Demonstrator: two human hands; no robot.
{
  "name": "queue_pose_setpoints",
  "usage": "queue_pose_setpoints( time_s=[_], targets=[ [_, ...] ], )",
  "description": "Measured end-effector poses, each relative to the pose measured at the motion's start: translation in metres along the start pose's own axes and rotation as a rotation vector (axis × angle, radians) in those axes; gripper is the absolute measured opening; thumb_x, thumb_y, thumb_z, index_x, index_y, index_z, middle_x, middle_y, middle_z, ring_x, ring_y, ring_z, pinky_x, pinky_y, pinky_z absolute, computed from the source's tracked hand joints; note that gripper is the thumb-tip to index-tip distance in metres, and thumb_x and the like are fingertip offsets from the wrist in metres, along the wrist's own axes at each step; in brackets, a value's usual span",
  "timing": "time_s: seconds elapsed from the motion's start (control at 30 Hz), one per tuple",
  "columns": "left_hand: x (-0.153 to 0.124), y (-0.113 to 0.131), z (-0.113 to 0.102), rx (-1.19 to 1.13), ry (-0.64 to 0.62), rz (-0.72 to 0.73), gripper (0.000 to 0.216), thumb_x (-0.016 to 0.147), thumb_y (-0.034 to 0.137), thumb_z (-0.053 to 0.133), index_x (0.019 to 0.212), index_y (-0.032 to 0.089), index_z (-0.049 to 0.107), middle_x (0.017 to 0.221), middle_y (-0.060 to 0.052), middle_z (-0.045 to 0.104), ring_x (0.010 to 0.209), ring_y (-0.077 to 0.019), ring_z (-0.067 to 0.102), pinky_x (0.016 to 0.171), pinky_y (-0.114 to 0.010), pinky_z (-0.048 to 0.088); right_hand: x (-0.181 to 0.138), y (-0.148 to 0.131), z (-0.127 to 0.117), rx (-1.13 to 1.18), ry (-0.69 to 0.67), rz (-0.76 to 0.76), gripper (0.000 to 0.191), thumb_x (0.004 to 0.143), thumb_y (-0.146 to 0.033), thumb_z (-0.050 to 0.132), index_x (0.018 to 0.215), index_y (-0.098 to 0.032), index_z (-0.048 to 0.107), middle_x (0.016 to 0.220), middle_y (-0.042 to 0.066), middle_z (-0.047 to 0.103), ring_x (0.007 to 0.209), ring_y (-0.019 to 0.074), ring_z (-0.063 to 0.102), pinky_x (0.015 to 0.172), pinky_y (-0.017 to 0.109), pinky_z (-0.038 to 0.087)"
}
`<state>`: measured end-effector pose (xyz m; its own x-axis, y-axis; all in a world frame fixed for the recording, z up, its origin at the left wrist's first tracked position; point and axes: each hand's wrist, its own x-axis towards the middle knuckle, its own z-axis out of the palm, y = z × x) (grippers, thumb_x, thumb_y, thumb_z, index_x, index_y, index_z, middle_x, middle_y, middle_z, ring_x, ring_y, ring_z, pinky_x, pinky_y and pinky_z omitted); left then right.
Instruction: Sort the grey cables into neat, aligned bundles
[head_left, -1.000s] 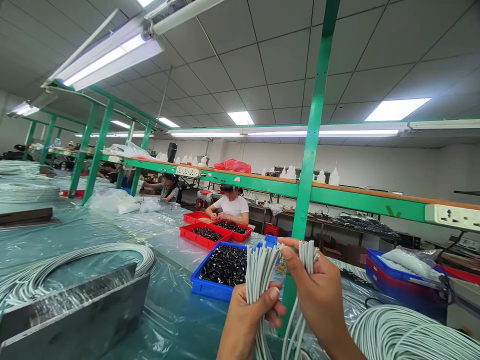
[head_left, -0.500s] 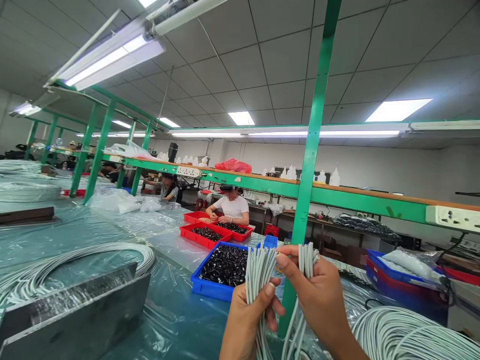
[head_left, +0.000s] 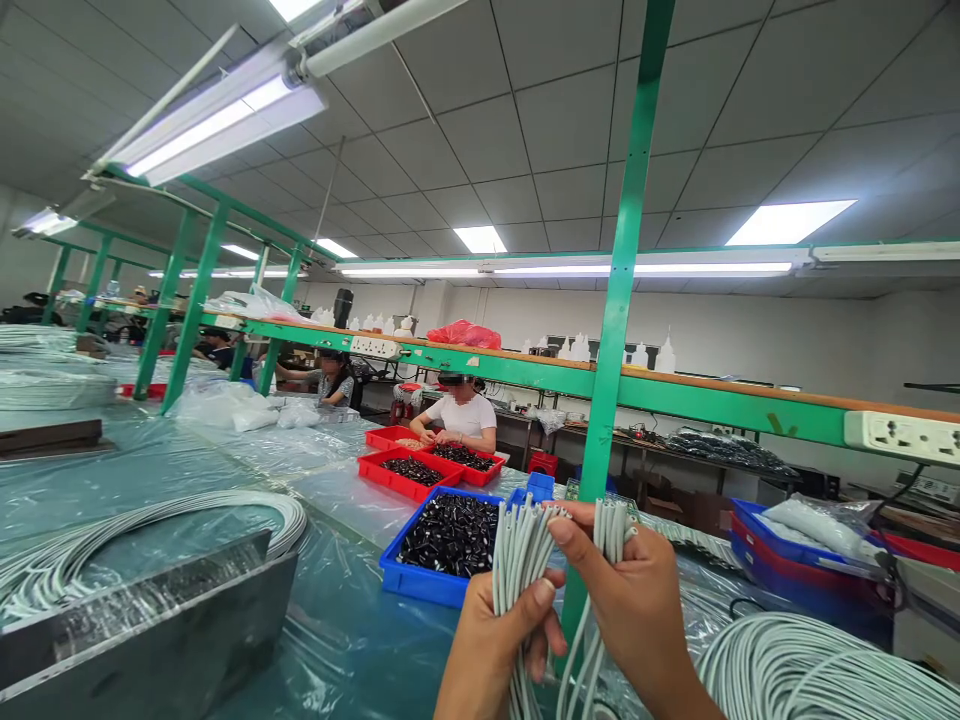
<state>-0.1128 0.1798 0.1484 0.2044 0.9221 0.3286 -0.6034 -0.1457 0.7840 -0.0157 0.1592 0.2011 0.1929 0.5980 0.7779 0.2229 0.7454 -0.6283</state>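
My left hand (head_left: 499, 640) is closed around a bundle of light grey cables (head_left: 517, 545) held upright, their cut ends fanning out at the top. My right hand (head_left: 637, 600) grips a second bundle of grey cables (head_left: 611, 525) right beside it, thumb reaching across toward the left bundle's ends. Both bundles hang down past the lower edge of the view. A blue tray (head_left: 420, 582) full of small black parts sits on the bench just left of my hands.
The bench is covered in teal plastic sheet (head_left: 225, 460). A metal fixture (head_left: 150, 625) and a grey cable coil (head_left: 150, 525) lie at left; another coil (head_left: 810, 670) at lower right. A green post (head_left: 619, 290) rises behind my hands. Red trays (head_left: 420, 465) and seated workers (head_left: 461, 415) sit farther back.
The two bundles have come slightly closer and lower. My right thumb has moved nearer the left bundle's ends. The view has shifted a little.
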Motion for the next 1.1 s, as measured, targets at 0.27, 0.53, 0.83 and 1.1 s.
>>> queue_pose_setpoints(
  time_s=[0.27, 0.53, 0.83, 1.1],
  targets=[
    [0.005, -0.007, -0.005, 0.02, -0.085, 0.03, 0.041, 0.056, 0.047, 0.075, 0.049, 0.01, 0.058, 0.039, -0.002, 0.056, 0.029, -0.0014, 0.037, 0.035, -0.014, 0.019, -0.01, -0.006, 0.004, 0.15, 0.007, 0.098, 0.021, 0.065, -0.039, 0.071, 0.067, -0.019, 0.07, 0.049, -0.001, 0.062, 0.027, 0.0114, 0.047, 0.025, 0.023, 0.04],
    [0.005, -0.007, -0.006, 0.034, -0.076, 0.011, 0.041, 0.055, 0.048, 0.076, 0.05, 0.011, 0.059, 0.039, -0.002, 0.057, 0.029, -0.0019, 0.038, 0.035, -0.015, 0.019, -0.018, -0.013, 0.012, 0.21, 0.033, 0.142, 0.026, 0.067, -0.043, 0.068, 0.064, -0.018, 0.064, 0.045, -0.004, 0.054, 0.027, 0.009, 0.044, 0.025, 0.021, 0.037],
    [-0.002, -0.007, 0.005, -0.103, -0.049, 0.06, 0.044, 0.047, 0.05, 0.079, 0.068, 0.013, 0.069, 0.046, -0.002, 0.062, 0.035, -0.0061, 0.05, 0.038, -0.014, 0.033, -0.012, -0.008, 0.013, 0.274, 0.005, 0.182, 0.039, 0.08, -0.058, 0.047, 0.068, -0.02, 0.046, 0.047, -0.008, 0.04, 0.027, 0.004, 0.032, 0.024, 0.015, 0.025],
    [-0.009, -0.011, 0.018, -0.104, 0.136, 0.129, 0.037, 0.047, 0.047, 0.08, 0.065, 0.016, 0.072, 0.051, -0.001, 0.062, 0.047, -0.0077, 0.049, 0.048, -0.017, 0.041, -0.009, -0.004, 0.015, 0.245, 0.034, 0.151, 0.034, 0.082, -0.052, 0.048, 0.069, -0.021, 0.044, 0.053, -0.007, 0.04, 0.037, 0.0051, 0.036, 0.035, 0.017, 0.035]
  ],
)
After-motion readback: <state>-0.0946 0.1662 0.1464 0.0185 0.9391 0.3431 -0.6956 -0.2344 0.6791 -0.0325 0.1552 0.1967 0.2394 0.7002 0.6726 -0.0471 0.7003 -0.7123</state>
